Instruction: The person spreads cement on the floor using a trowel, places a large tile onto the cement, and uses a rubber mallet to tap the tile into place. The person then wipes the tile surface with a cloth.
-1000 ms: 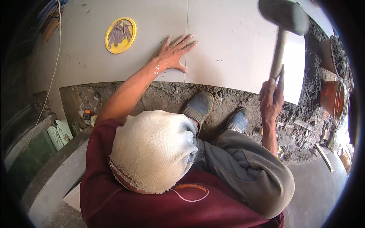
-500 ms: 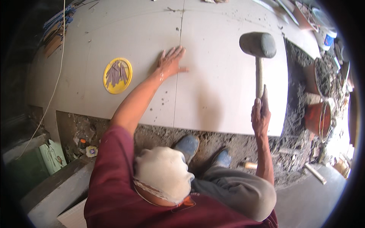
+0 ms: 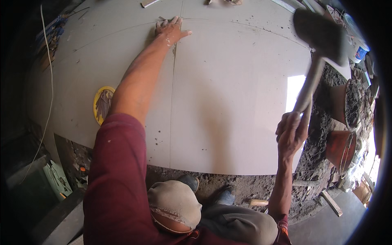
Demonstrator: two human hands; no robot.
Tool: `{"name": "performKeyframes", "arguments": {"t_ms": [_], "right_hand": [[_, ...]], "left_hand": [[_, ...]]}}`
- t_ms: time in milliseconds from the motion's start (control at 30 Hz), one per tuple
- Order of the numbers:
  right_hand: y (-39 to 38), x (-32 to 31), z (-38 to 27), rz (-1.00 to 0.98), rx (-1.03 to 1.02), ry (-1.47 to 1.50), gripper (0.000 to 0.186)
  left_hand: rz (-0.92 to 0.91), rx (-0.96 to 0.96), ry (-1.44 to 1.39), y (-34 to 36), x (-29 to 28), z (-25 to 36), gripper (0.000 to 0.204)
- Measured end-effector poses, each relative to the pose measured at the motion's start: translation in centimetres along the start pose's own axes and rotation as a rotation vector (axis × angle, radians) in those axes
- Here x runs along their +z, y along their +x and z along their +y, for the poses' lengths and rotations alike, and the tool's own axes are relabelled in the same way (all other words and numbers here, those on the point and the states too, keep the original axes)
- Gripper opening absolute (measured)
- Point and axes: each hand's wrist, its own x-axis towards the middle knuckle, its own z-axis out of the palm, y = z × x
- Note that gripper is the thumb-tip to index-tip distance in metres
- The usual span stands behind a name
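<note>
My right hand (image 3: 293,132) is wrapped round the handle of a rubber mallet (image 3: 319,36). The dark, slightly blurred head is raised above the right far corner of a large pale floor tile (image 3: 241,110). With its fingers spread, my left hand (image 3: 170,31) lies flat across the thin joint between this tile and the pale tile (image 3: 134,136) to its left, near their far ends. A yellow round lid or dish (image 3: 96,117), partly behind my left forearm, holds several thin grey-brown strips (image 3: 104,101).
Dark loose mortar or soil (image 3: 322,118) borders the tiles on the right, with an orange-red bucket (image 3: 339,149) and a dark-filled bucket (image 3: 352,104) there. A wooden piece (image 3: 331,203) lies at lower right. A pale cord (image 3: 50,90) hangs at left.
My left hand has moved farther forward along the joint. My right hand has swung the mallet rightward, its head now higher and tilted. The whole view has shifted, with the tiles sitting lower.
</note>
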Motion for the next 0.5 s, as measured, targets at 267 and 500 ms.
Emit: {"name": "performKeyframes", "arguments": {"t_ms": [267, 500], "right_hand": [[2.0, 3.1, 4.4, -0.174, -0.070, -0.492, 0.056], [2.2, 0.7, -2.0, -0.047, -0.015, -0.105, 0.058]], "left_hand": [[0.010, -0.022, 0.023, -0.7, -0.1, 0.3, 0.091], [0.063, 0.080, -0.047, -5.7, 1.7, 1.7, 0.079]]}}
